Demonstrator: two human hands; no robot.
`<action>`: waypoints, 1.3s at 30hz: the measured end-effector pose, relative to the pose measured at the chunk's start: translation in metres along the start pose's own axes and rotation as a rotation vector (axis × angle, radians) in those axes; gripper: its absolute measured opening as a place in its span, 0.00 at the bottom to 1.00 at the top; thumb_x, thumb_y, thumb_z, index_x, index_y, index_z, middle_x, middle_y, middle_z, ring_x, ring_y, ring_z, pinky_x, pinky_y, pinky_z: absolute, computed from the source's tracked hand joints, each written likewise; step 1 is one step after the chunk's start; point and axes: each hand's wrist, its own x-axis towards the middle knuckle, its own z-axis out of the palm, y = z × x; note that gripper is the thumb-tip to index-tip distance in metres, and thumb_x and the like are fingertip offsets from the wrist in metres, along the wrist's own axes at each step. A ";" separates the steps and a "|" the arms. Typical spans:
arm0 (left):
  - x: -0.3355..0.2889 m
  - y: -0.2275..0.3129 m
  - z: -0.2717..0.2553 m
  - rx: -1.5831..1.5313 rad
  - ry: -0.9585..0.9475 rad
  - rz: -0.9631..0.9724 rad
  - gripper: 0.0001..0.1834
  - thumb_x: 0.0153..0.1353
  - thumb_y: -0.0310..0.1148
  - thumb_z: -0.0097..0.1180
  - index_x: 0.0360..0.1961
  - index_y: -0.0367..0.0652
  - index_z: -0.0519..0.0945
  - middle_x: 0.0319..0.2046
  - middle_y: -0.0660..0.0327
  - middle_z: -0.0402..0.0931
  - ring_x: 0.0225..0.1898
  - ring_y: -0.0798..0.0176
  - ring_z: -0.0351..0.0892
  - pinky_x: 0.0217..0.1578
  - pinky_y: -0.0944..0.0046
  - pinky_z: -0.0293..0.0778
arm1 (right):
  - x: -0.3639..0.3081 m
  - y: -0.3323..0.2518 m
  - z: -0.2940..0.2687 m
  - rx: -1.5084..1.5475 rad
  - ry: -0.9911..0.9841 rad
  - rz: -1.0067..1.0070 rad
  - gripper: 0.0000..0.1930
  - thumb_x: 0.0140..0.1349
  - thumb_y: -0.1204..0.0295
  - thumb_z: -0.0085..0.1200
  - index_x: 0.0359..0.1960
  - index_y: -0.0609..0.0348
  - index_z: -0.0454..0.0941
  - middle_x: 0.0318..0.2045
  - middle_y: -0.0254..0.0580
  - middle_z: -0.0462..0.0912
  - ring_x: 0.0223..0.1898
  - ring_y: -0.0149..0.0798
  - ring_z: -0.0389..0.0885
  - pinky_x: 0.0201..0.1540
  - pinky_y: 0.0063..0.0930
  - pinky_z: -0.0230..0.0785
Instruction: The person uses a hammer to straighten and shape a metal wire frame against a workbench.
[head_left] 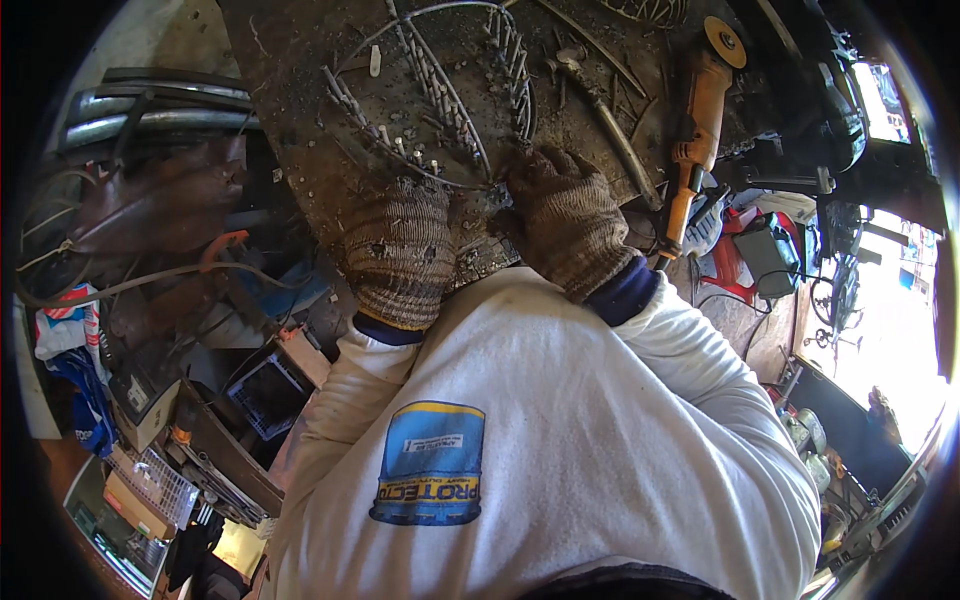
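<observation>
A frame of bent metal rods (pixel 432 88), with rows of short rods across its ribs, lies on the dark work table (pixel 290 110). My left hand (pixel 398 245), in a worn brown knit glove, rests at the frame's near edge. Its fingers are hidden beyond the knuckles. Beside the frame's near tip is my right hand (pixel 568 212), gloved alike, with its fingers curled in. Whatever it may hold there is too small to make out. A hammer-like tool with a long metal handle (pixel 618 138) lies just beyond the right hand.
An orange angle grinder (pixel 702 115) lies at the table's right side, its disc (pixel 725 42) pointing away. Small scraps and a pale flat piece (pixel 375 60) lie around the frame. Metal pipes (pixel 165 120) and a cable (pixel 150 285) are at the left; a red-and-grey bag (pixel 768 252) sits right.
</observation>
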 end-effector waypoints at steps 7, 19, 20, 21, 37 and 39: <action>0.006 -0.008 0.006 -0.068 0.054 -0.032 0.19 0.72 0.32 0.38 0.32 0.36 0.81 0.17 0.49 0.79 0.13 0.56 0.77 0.11 0.57 0.75 | 0.015 0.012 0.009 0.127 0.010 0.082 0.24 0.62 0.55 0.60 0.55 0.56 0.80 0.49 0.54 0.84 0.48 0.57 0.84 0.49 0.45 0.78; 0.009 0.005 0.014 0.188 0.097 -0.135 0.20 0.69 0.29 0.39 0.24 0.38 0.81 0.16 0.51 0.79 0.14 0.60 0.76 0.13 0.61 0.74 | 0.015 0.015 0.025 0.185 0.091 0.096 0.15 0.61 0.55 0.58 0.45 0.46 0.84 0.44 0.46 0.86 0.44 0.54 0.85 0.46 0.48 0.78; 0.010 0.006 0.014 0.172 0.099 -0.138 0.20 0.68 0.29 0.39 0.24 0.38 0.81 0.16 0.51 0.79 0.14 0.59 0.76 0.13 0.61 0.74 | 0.014 0.015 0.024 0.197 0.063 0.096 0.19 0.64 0.57 0.57 0.54 0.49 0.82 0.47 0.49 0.85 0.45 0.56 0.85 0.46 0.48 0.78; 0.011 0.006 0.014 0.157 0.100 -0.141 0.19 0.68 0.29 0.39 0.24 0.37 0.81 0.16 0.51 0.79 0.14 0.59 0.77 0.13 0.61 0.74 | 0.014 0.015 0.024 0.194 0.065 0.096 0.19 0.64 0.57 0.57 0.54 0.49 0.82 0.47 0.49 0.85 0.45 0.56 0.85 0.46 0.48 0.78; 0.006 -0.003 0.012 0.097 0.113 -0.066 0.14 0.70 0.28 0.39 0.34 0.38 0.79 0.18 0.52 0.79 0.15 0.59 0.78 0.13 0.60 0.77 | 0.015 0.010 0.024 0.285 0.160 0.131 0.12 0.58 0.53 0.61 0.32 0.46 0.87 0.38 0.42 0.87 0.41 0.52 0.86 0.46 0.50 0.77; 0.004 -0.007 0.010 0.051 0.113 -0.080 0.14 0.70 0.28 0.40 0.35 0.38 0.79 0.18 0.51 0.79 0.15 0.58 0.78 0.13 0.59 0.76 | 0.014 0.018 0.042 0.312 0.165 0.128 0.12 0.58 0.54 0.61 0.32 0.45 0.88 0.38 0.41 0.87 0.41 0.52 0.86 0.45 0.50 0.77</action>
